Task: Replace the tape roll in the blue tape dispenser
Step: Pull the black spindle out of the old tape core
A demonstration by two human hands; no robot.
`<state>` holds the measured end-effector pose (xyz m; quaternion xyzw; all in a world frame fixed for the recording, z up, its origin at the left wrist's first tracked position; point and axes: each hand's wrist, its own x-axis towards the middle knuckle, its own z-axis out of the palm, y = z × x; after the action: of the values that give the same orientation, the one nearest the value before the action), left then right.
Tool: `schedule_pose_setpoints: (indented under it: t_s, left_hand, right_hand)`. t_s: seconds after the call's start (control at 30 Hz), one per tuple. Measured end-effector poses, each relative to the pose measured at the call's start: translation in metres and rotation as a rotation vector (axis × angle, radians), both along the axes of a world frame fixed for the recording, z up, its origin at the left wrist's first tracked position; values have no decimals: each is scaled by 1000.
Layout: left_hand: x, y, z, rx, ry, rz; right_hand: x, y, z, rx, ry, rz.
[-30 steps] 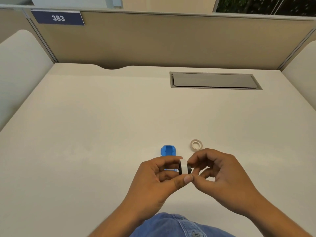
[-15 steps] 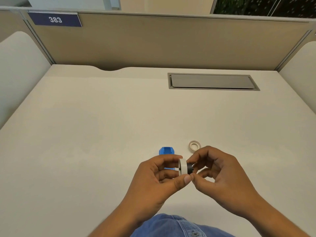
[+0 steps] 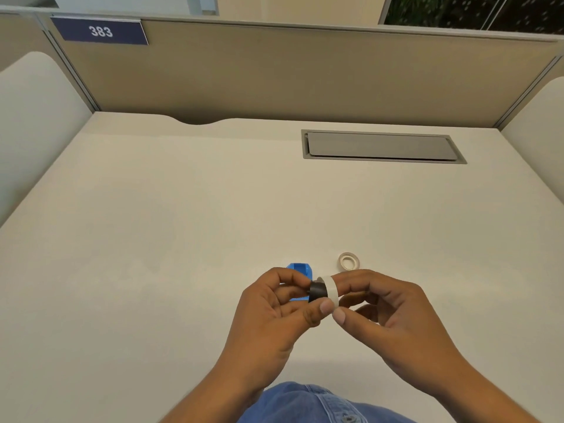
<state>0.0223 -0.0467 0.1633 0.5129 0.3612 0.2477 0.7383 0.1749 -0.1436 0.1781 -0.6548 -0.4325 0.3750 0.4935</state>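
Above the near part of the desk, my left hand [image 3: 274, 312] pinches a black spool core [image 3: 317, 291] between thumb and fingers. A white tape roll [image 3: 332, 290] sits on the core's right end, and my right hand [image 3: 387, 315] grips this roll with thumb and fingers. The blue tape dispenser [image 3: 300, 271] rests on the desk just behind my left hand, which partly hides it. A second small whitish tape ring [image 3: 348, 261] lies flat on the desk to the dispenser's right.
The beige desk [image 3: 183, 239] is bounded by partition walls at the back and sides. A grey cable hatch [image 3: 381, 146] is set into the desk at the back right. A blue sign reading 383 [image 3: 100, 31] hangs on the partition. Denim clothing [image 3: 308, 404] shows at the bottom.
The white roll and black core have swapped sides: the core is now on the left in my left hand and the roll on the right in my right hand. The camera moved slightly.
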Motion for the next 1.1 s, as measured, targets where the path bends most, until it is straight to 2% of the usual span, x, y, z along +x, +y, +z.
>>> schedule_pose_setpoints:
  t_s: [0.23, 0.4, 0.63, 0.77, 0.9, 1.1]
  left_hand:
    - [-1, 1, -1, -1, 34, 5]
    - [1, -3, -3, -22, 50, 1]
    - [9, -3, -5, -23, 19, 45]
    - [10, 2, -7, 3, 81, 103]
    - [10, 6, -13, -14, 100, 103]
    - [12, 10, -17, -69, 53, 102]
  right_hand:
    - [-1, 0, -6, -20, 47, -30]
    - [5, -2, -10, -5, 3, -7]
    - [16, 0, -12, 44, 43, -66]
    - [27, 3, -18, 3, 45, -140]
    - [39, 11, -38, -106, -53, -247]
    - [56, 21, -78, -197, -235, -184]
